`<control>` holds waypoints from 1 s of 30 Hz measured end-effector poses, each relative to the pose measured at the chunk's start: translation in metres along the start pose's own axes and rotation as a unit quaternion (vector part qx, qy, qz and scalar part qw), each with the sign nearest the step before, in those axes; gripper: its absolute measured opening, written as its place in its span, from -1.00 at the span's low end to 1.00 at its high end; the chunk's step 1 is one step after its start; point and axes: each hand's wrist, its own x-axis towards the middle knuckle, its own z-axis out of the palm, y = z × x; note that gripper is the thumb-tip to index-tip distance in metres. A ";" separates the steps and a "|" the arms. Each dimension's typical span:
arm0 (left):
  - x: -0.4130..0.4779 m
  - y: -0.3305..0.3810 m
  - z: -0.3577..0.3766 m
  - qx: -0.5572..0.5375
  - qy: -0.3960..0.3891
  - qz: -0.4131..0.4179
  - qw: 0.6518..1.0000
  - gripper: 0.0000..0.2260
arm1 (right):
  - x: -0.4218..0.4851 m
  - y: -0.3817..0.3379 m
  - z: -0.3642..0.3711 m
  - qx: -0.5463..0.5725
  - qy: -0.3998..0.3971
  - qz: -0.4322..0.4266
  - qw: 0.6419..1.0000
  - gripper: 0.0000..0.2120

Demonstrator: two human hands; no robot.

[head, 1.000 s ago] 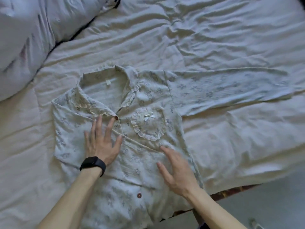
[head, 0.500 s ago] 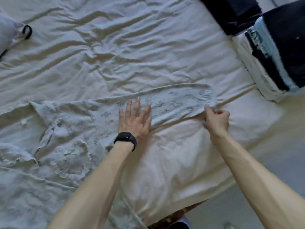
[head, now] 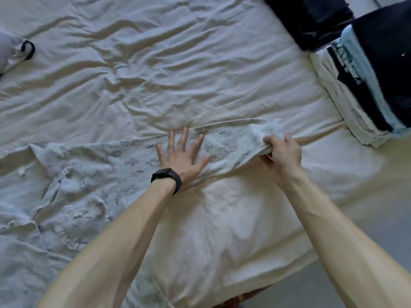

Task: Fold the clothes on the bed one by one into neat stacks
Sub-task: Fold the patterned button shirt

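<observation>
A pale patterned pyjama shirt (head: 84,196) with a lace-trimmed pocket lies flat on the bed at the lower left. Its long sleeve (head: 226,145) stretches out to the right across the sheet. My left hand (head: 182,156), with a black watch on the wrist, presses flat on the middle of that sleeve, fingers spread. My right hand (head: 282,152) grips the cuff end of the sleeve, which is bunched and lifted slightly off the sheet.
The cream sheet (head: 155,74) is wrinkled across the bed. A stack of folded clothes (head: 364,90), cream, dark and light blue, sits at the right edge, with dark garments (head: 311,16) behind it. A pale pillow (head: 9,52) is at far left. The floor (head: 367,252) shows at lower right.
From the shirt's body, both hands went right to the sleeve. In the last half second my right hand has gathered the cuff and lifted it slightly; my left hand stays pressed flat.
</observation>
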 end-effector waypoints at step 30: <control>-0.506 -0.347 0.078 -0.594 0.174 -0.506 0.600 -0.65 | -0.387 0.287 0.117 -0.744 -0.303 -0.182 0.567 -0.45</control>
